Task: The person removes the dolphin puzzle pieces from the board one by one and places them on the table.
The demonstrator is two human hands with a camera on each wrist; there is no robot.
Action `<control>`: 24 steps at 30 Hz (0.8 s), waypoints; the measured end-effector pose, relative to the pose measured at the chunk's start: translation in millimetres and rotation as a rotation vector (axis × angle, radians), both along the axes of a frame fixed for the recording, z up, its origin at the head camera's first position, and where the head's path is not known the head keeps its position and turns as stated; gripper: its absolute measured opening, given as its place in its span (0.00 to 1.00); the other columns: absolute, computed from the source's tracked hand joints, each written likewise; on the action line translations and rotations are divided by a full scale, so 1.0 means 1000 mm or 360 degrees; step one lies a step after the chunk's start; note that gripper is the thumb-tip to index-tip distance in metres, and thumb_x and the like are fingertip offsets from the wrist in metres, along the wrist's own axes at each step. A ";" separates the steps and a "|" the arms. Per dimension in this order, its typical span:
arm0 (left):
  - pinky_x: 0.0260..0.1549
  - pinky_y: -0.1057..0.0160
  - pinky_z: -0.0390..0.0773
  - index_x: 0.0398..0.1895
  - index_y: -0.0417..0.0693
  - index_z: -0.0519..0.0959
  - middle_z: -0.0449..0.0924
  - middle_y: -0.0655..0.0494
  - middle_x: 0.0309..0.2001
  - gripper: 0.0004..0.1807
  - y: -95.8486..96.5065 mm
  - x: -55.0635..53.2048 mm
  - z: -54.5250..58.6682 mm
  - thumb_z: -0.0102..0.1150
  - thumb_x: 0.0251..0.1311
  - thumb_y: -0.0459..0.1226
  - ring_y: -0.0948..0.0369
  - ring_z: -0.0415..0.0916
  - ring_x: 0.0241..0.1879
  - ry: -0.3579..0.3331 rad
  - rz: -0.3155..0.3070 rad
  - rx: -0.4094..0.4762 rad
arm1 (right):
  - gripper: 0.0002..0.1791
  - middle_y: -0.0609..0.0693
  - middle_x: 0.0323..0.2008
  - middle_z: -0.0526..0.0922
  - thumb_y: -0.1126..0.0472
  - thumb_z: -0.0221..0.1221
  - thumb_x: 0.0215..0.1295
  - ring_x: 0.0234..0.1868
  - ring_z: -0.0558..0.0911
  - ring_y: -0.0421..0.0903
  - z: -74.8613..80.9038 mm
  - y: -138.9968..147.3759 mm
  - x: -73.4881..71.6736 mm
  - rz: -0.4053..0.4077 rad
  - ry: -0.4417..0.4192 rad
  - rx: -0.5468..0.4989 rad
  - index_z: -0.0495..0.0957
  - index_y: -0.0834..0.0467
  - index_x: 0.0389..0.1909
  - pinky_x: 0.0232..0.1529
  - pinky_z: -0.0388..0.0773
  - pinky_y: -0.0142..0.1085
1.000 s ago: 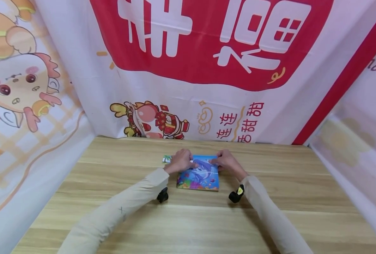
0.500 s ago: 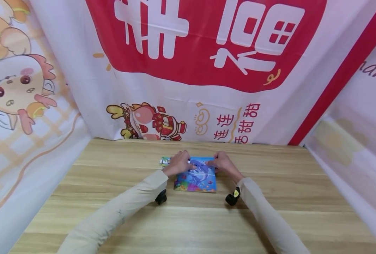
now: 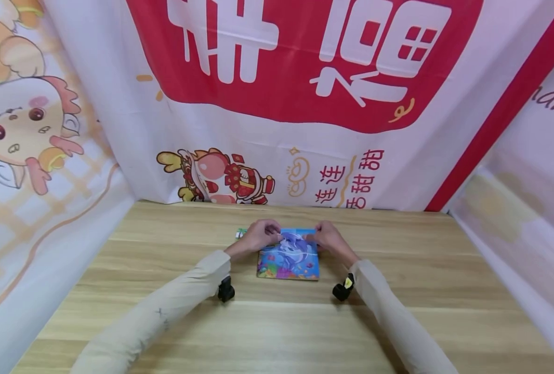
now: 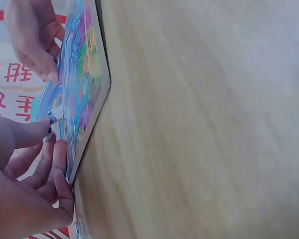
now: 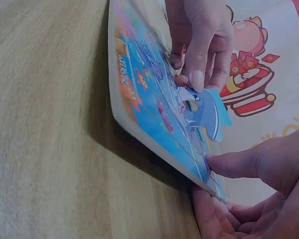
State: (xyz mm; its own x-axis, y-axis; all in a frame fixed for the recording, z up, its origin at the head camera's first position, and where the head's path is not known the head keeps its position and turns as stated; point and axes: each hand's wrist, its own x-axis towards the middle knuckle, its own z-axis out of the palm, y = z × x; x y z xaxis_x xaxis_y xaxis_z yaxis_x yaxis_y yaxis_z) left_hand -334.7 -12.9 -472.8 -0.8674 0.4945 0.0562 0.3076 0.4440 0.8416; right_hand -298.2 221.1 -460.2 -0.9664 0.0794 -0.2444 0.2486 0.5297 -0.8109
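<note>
A blue picture puzzle board (image 3: 288,265) with a dolphin and coral scene lies at the far middle of the table. My left hand (image 3: 258,235) is over its upper left part. In the right wrist view, this hand's thumb and fingers pinch a blue puzzle piece (image 5: 205,114), which stands tilted up from the board. My right hand (image 3: 329,237) grips the board's upper right edge. Its thumb (image 5: 239,162) lies on the picture side and its other fingers are under the edge.
A small green-and-white printed piece (image 3: 241,233) lies left of the board, partly behind my left hand. A white and red printed cloth (image 3: 281,114) hangs behind the wooden table (image 3: 277,332), with more printed cloth at both sides.
My left hand has drawn back to the left and its fingers have lifted, uncovering more of the dolphin picture. The right hand keeps its hold on the board's edge.
</note>
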 end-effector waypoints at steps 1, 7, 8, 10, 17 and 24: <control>0.45 0.61 0.81 0.46 0.38 0.83 0.85 0.48 0.40 0.08 -0.002 0.000 0.000 0.65 0.69 0.33 0.59 0.80 0.40 -0.0015 0.0005 0.0018 | 0.15 0.51 0.32 0.71 0.64 0.67 0.69 0.32 0.76 0.46 0.000 -0.001 0.000 -0.0005 -0.0004 -0.0001 0.67 0.58 0.32 0.31 0.80 0.33; 0.43 0.61 0.82 0.50 0.38 0.82 0.84 0.47 0.42 0.11 -0.009 0.000 0.007 0.65 0.69 0.33 0.57 0.82 0.40 -0.0189 0.0065 0.0121 | 0.15 0.50 0.31 0.70 0.64 0.67 0.69 0.32 0.74 0.45 -0.001 0.001 -0.002 0.0003 -0.0002 -0.0033 0.68 0.58 0.33 0.30 0.78 0.33; 0.43 0.60 0.83 0.51 0.38 0.82 0.84 0.47 0.43 0.11 -0.011 -0.001 0.008 0.65 0.69 0.33 0.56 0.82 0.40 -0.0233 0.0087 0.0148 | 0.15 0.50 0.31 0.70 0.64 0.67 0.69 0.32 0.74 0.45 -0.002 0.001 -0.002 0.0002 -0.0006 -0.0047 0.68 0.59 0.33 0.30 0.79 0.33; 0.41 0.60 0.83 0.53 0.37 0.82 0.84 0.46 0.44 0.13 -0.017 -0.005 0.010 0.65 0.69 0.33 0.56 0.81 0.40 -0.0280 0.0129 0.0193 | 0.14 0.50 0.32 0.71 0.64 0.67 0.69 0.32 0.75 0.45 -0.002 0.002 -0.003 -0.0006 -0.0016 -0.0086 0.69 0.60 0.35 0.31 0.80 0.33; 0.48 0.55 0.85 0.60 0.38 0.80 0.84 0.43 0.52 0.17 -0.055 -0.016 0.020 0.63 0.73 0.37 0.53 0.82 0.48 -0.0392 0.0235 0.0250 | 0.16 0.53 0.36 0.74 0.64 0.68 0.68 0.33 0.78 0.44 -0.005 0.002 -0.003 -0.0011 0.0029 -0.0208 0.71 0.66 0.45 0.33 0.84 0.34; 0.51 0.57 0.86 0.65 0.38 0.77 0.86 0.45 0.52 0.22 -0.089 -0.027 0.028 0.63 0.72 0.35 0.59 0.84 0.45 -0.0611 0.0363 0.0311 | 0.20 0.56 0.42 0.78 0.64 0.69 0.67 0.37 0.81 0.45 -0.006 0.015 -0.002 -0.0024 -0.0007 -0.0344 0.72 0.68 0.52 0.39 0.86 0.36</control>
